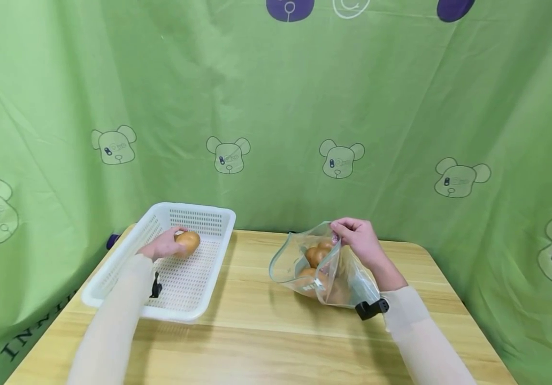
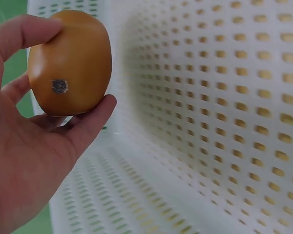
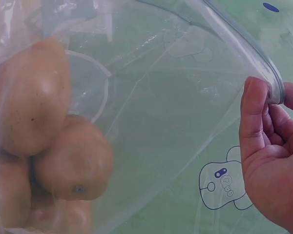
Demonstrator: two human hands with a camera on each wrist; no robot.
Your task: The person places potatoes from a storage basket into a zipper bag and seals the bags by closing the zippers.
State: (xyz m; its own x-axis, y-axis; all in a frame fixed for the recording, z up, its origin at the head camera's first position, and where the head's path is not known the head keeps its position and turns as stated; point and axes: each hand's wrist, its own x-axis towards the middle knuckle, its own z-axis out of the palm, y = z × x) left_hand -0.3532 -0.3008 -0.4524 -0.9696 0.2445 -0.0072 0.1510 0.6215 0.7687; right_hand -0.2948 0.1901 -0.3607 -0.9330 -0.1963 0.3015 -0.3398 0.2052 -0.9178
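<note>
In the head view my left hand (image 1: 164,245) is inside the white basket (image 1: 230,224), holding a brown pear (image 1: 189,243). The left wrist view shows thumb and fingers wrapped round this pear (image 2: 73,63), whose dark end spot faces the camera. Over on the right, my right hand (image 1: 359,240) pinches the rim of a clear zip bag (image 1: 283,262) between thumb and fingers. The bag's mouth gapes toward the left. Several brown pears (image 3: 78,158) lie in it, seen through the plastic in the right wrist view.
Both the basket and the bag rest on a light wooden table (image 1: 252,342). A green curtain (image 1: 276,96) with bear faces hangs close behind and at both sides. Bare tabletop lies between basket and bag. Black camera mounts (image 1: 372,308) sit at the wrists.
</note>
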